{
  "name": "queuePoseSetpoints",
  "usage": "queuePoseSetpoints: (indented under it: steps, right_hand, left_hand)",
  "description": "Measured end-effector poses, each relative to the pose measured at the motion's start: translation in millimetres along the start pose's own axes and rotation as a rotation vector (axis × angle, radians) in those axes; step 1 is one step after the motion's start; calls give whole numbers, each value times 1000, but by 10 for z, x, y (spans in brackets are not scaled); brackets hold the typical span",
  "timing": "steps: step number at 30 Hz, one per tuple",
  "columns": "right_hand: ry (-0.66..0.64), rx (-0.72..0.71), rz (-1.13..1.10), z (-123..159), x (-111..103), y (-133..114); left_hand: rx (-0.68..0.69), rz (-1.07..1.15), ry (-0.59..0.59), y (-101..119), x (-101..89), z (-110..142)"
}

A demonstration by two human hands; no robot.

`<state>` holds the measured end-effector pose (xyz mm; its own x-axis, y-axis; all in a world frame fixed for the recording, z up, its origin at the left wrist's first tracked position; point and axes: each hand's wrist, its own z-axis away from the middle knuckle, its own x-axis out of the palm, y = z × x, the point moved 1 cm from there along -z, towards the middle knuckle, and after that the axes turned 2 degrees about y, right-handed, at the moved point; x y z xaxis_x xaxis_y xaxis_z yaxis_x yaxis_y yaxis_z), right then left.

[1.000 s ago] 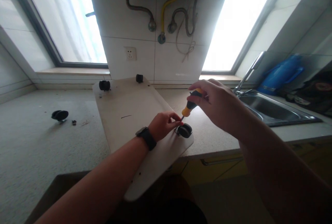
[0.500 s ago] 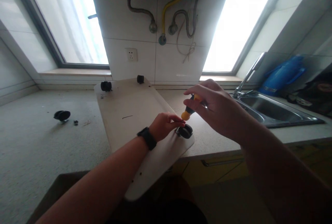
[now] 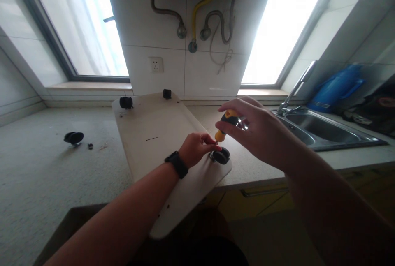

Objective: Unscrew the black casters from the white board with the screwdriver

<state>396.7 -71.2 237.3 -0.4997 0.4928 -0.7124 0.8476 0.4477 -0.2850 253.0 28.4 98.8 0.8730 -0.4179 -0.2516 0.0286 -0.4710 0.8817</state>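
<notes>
My right hand (image 3: 253, 128) grips a short yellow-and-black screwdriver (image 3: 226, 124) by its handle, tilted tip-down. Below it, my left hand (image 3: 199, 149), with a black watch at the wrist, pinches at the screwdriver's tip; what lies between those fingers is too small to make out. Both work beside a black caster wheel (image 3: 221, 156) at the near right corner of a white board (image 3: 166, 122). Two more casters stand at the board's far end, a left one (image 3: 126, 102) and a right one (image 3: 167, 93). Small dark holes show at the near corner.
A loose caster (image 3: 74, 137) and a small dark piece (image 3: 90, 146) lie on the speckled countertop (image 3: 101, 163) at left. To the right are a steel sink (image 3: 333, 128), its faucet (image 3: 296, 89) and a blue jug (image 3: 338, 87). The board's near end overhangs the counter edge.
The screwdriver handle has turned in my right hand, and its fingers have shifted around it. My left hand keeps its pinch by the caster, almost unmoved.
</notes>
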Motion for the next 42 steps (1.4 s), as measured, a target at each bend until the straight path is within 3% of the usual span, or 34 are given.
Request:
queuePoseSetpoints:
  steps: [4, 9, 14, 17, 23, 27, 33, 42]
  right_hand:
    - [69, 6, 33, -14, 6, 92]
    - [-2, 105, -133, 26, -67, 287]
    - [-98, 70, -307, 120, -85, 265]
    - [-68, 92, -233, 158, -90, 182]
    - [87, 3, 11, 185, -96, 127]
    - [114, 97, -77, 211, -103, 135]
    - [-61, -4, -166, 228, -86, 55]
    - [66, 5, -97, 160, 25, 61]
  left_hand:
    - [7, -84, 1, 43, 11, 4]
    - [100, -186, -41, 100, -11, 28]
    - [113, -57, -123, 62, -9, 33]
    - [103, -31, -114, 56, 3, 36]
    - [59, -94, -76, 148, 24, 69]
    - [20, -101, -26, 156, 26, 75]
    - [1, -79, 12, 84, 22, 74]
    - [1, -115, 33, 45, 29, 53]
